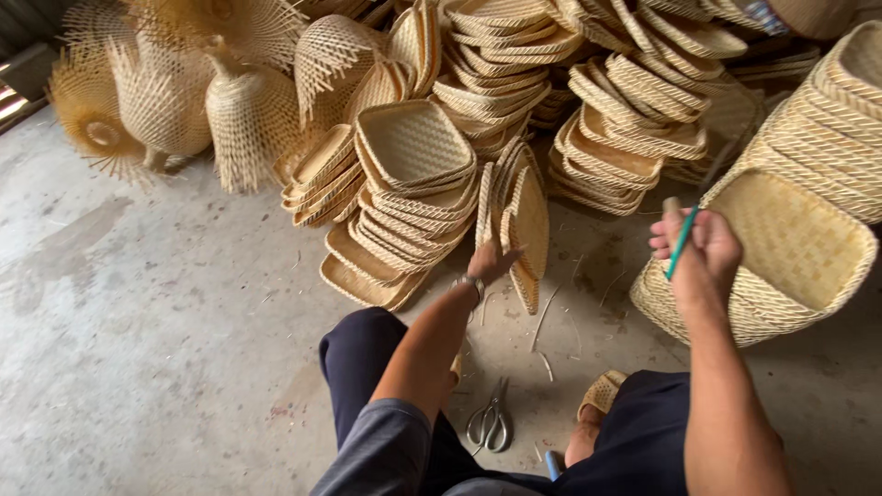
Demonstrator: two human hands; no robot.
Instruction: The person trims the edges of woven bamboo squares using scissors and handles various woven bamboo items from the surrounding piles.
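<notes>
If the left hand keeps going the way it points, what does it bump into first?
Most likely the woven trays standing on edge: the left hand already reaches their near edge, fingers pointing up and ahead. Depth is hard to judge.

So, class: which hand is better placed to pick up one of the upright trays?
Probably the left hand: it is empty and reaches at the upright trays, while the right hand holds a green tool.

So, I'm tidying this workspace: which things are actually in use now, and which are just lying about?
In use:
left hand on the upright woven bamboo trays
right hand holding a thin green stick

Lying about:
metal scissors on the concrete floor
square woven tray stacks
unfinished frayed baskets
</notes>
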